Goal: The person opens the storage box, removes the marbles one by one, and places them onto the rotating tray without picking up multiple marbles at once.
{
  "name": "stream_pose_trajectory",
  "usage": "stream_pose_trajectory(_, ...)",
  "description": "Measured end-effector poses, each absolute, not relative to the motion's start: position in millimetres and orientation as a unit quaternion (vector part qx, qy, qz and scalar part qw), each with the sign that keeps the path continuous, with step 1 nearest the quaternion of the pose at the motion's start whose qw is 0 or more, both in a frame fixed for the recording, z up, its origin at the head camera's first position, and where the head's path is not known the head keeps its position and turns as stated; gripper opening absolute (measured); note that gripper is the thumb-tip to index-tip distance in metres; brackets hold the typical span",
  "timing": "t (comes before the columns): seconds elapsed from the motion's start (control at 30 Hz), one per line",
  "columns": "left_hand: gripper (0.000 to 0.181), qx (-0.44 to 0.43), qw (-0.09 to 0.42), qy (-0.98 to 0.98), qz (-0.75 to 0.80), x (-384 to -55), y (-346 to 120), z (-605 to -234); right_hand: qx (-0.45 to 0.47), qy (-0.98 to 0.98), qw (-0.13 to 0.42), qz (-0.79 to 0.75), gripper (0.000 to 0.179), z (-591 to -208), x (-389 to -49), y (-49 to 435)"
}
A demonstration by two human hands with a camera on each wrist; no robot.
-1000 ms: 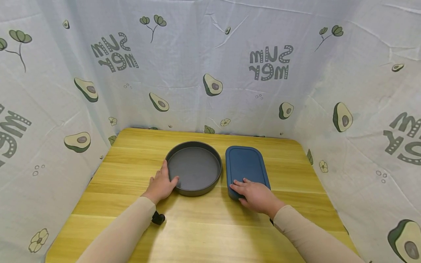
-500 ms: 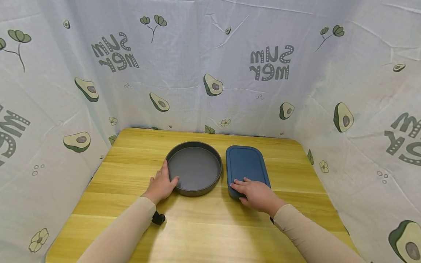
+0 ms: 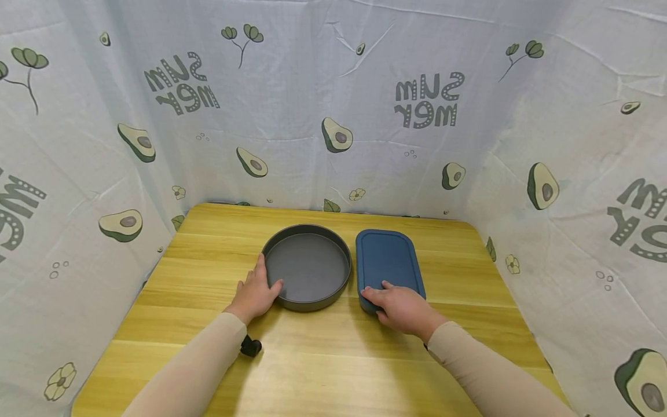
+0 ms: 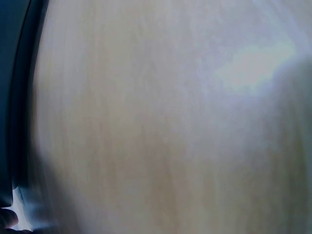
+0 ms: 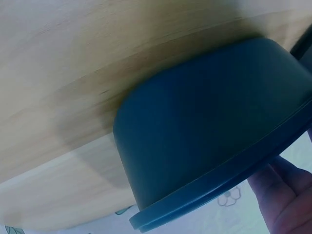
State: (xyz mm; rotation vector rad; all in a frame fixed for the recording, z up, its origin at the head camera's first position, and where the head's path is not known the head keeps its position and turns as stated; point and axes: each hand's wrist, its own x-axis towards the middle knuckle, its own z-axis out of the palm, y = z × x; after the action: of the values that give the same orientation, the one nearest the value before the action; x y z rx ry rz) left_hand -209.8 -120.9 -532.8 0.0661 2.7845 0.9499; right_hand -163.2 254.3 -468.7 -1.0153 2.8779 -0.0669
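A round dark grey cake pan [image 3: 310, 269] lies on the wooden table in the head view. At its near left rim my left hand [image 3: 254, 294] holds on, thumb over the edge and fingers along the outer wall. The left wrist view catches only a strip of the pan wall [image 4: 12, 97] and bits of fingers [image 4: 7, 218]. Just right of the pan is a blue rectangular lidded food container [image 3: 388, 260]. My right hand [image 3: 403, 310] grips its near end, fingers on the lid, thumb low at the side. In the right wrist view the container [image 5: 209, 117] shows its side, with fingers [image 5: 282, 195] against the lid.
The wooden table [image 3: 323, 370] extends around both items. A white curtain [image 3: 292, 110] printed with avocados and lettering surrounds its back and sides. A black wrist-worn device [image 3: 251, 346] sits under the left wrist.
My right hand's fingers have drawn closer together on the container, which has shifted very slightly left and away. The left hand and the pan have stayed put.
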Motion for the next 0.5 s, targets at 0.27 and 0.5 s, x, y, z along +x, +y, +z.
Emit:
stream_pose_trajectory(0.27, 0.099, 0.020, 0.103, 0.940, 0.325, -211.2, -121.3, -533.9, -0.316, 0.947, 0.048, -0.027, 0.053, -468.3, -164.6, 251.9)
stream_pose_trajectory(0.5, 0.099, 0.020, 0.101, 0.940, 0.326, -210.5, -121.1, -532.8, -0.307, 0.950, 0.050, -0.030, 0.052, -465.7, -164.1, 253.8)
